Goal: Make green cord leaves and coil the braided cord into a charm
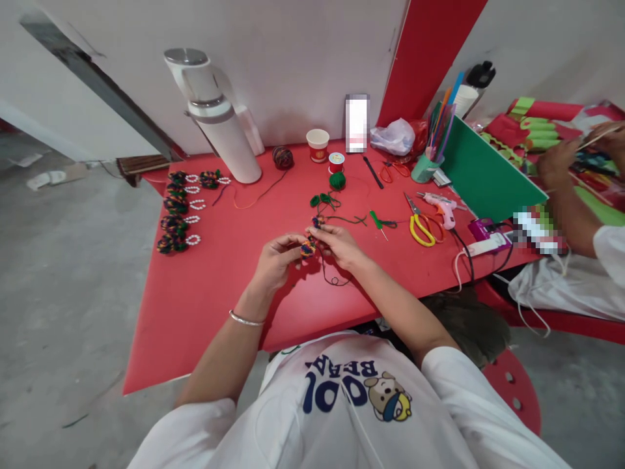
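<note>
A small multicoloured crochet piece (308, 249) is pinched between my two hands above the red table. My left hand (277, 258) closes thumb and fingers on its left side. My right hand (339, 246) grips its upper right part, the fingers pressed together. Dark yarn (325, 270) trails from the piece onto the table under my right hand. Just beyond lie green crocheted leaves (321, 200) and a ball of green yarn (337, 180). A green-handled crochet hook (377, 223) rests to the right of my hands.
Finished-looking yarn pieces (174, 205) with white bead loops (193, 204) line the table's left side. A tall white flask (224, 124), paper cup (318, 144) and yarn ball (282, 157) stand behind. Yellow-handled scissors (420, 229), a pink glue gun (442, 207) and a co-worker's arm (569, 189) are rightward.
</note>
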`<action>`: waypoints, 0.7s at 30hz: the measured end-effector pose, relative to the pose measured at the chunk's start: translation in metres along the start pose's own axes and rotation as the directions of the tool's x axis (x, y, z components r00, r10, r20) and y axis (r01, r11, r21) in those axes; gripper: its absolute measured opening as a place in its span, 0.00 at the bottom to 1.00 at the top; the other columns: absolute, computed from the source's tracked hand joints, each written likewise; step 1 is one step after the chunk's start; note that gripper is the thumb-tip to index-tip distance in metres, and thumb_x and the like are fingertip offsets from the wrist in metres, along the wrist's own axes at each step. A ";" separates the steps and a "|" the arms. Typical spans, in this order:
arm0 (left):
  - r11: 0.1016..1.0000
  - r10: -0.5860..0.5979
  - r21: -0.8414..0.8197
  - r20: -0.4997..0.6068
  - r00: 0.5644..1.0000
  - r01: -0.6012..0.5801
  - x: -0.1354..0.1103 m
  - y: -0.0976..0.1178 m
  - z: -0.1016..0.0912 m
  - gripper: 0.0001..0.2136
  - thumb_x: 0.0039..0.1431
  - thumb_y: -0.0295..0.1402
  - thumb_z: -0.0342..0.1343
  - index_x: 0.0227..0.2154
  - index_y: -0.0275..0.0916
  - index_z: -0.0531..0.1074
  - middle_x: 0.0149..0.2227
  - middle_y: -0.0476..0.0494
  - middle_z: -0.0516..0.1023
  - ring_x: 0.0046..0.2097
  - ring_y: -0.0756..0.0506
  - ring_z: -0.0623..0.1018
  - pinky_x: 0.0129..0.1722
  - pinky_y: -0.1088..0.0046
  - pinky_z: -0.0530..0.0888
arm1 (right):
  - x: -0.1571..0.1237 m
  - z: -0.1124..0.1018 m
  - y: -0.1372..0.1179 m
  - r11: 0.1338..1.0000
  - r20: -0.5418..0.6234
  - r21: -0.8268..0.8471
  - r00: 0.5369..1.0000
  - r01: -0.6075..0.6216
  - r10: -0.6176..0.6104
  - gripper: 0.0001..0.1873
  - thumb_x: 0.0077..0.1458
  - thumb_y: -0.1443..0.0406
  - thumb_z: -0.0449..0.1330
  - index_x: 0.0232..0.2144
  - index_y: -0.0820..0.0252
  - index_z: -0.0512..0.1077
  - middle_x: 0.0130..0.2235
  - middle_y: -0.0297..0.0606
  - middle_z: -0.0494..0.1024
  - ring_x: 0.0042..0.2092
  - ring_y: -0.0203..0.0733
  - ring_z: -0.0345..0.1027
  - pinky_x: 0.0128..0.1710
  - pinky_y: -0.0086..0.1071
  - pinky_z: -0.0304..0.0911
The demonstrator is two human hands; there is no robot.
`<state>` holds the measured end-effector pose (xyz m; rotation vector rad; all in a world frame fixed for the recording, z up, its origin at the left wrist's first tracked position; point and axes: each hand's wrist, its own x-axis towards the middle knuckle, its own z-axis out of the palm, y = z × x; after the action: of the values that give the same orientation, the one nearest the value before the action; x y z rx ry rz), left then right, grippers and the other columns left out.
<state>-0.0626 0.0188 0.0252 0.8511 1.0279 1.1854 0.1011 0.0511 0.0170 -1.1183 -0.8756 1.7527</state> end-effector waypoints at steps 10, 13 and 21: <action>0.996 -0.074 -0.040 0.025 0.997 0.075 0.006 -0.006 0.000 0.12 0.35 0.29 0.73 0.27 0.35 0.82 0.27 0.45 0.80 0.23 0.52 0.74 0.18 0.78 0.71 | 0.004 -0.001 -0.010 0.973 -0.037 -0.123 0.979 0.196 -0.202 0.17 0.51 0.54 0.70 0.39 0.58 0.81 0.31 0.31 0.76 0.30 0.31 0.62 0.26 0.26 0.54; 0.997 -0.071 -0.041 0.011 0.997 0.072 0.007 -0.008 -0.001 0.12 0.34 0.29 0.73 0.27 0.35 0.81 0.26 0.45 0.80 0.22 0.52 0.73 0.18 0.78 0.70 | 0.004 0.000 -0.012 0.969 -0.031 -0.113 0.974 0.219 -0.224 0.13 0.54 0.56 0.68 0.39 0.58 0.80 0.31 0.29 0.74 0.29 0.30 0.61 0.27 0.25 0.56; 0.999 -0.043 0.009 0.040 0.998 0.042 0.006 -0.014 -0.001 0.12 0.36 0.29 0.73 0.29 0.36 0.82 0.27 0.46 0.79 0.22 0.52 0.74 0.18 0.78 0.68 | 0.009 0.001 -0.005 0.958 -0.039 -0.142 0.966 0.248 -0.255 0.19 0.58 0.47 0.65 0.31 0.57 0.74 0.28 0.29 0.71 0.28 0.32 0.61 0.26 0.26 0.57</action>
<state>-0.0584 0.0222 0.0114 0.8521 1.0145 1.1247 0.0999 0.0615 0.0188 -1.0863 -1.0659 1.4634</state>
